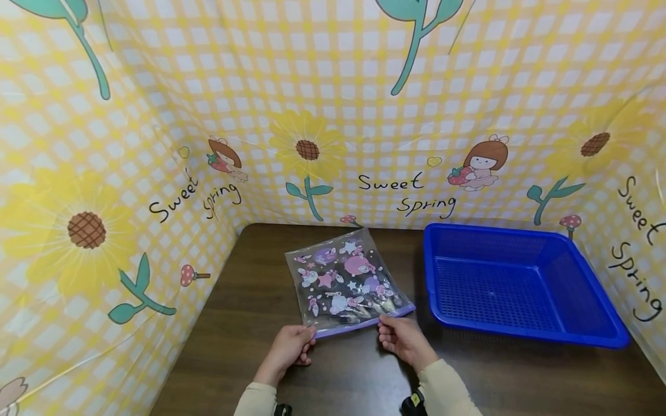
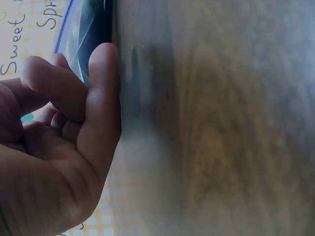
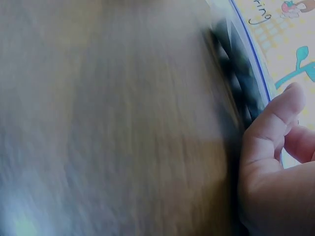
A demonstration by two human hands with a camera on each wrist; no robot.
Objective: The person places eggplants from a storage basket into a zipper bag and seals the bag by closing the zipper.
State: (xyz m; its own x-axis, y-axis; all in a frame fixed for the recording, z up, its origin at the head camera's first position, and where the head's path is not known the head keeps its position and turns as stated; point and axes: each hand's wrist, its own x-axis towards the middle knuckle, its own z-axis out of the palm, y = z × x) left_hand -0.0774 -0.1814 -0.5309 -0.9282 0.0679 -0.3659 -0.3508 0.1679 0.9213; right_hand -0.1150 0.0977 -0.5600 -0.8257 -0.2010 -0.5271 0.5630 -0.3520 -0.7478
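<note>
A clear plastic zip bag (image 1: pixel 338 283) with pink, purple and white cartoon prints lies over the table, its purple zip edge (image 1: pixel 359 327) toward me. At the left end of that edge, my left hand (image 1: pixel 288 349) pinches the bag between thumb and fingers. My right hand (image 1: pixel 407 342) pinches the same edge a little in from its right end. The left wrist view shows the left hand (image 2: pixel 69 132) with part of the bag (image 2: pixel 88 37) beyond its fingertips. In the right wrist view the bag's edge (image 3: pixel 252 46) runs past the right hand (image 3: pixel 280 157). I cannot tell whether the zip is parted.
To the right of the bag stands a blue plastic basket (image 1: pixel 520 334) with a perforated bottom. The dark brown wooden table (image 1: pixel 234 289) is bounded at the back and sides by a yellow checked cloth (image 1: pixel 343 75) printed with sunflowers and lettering.
</note>
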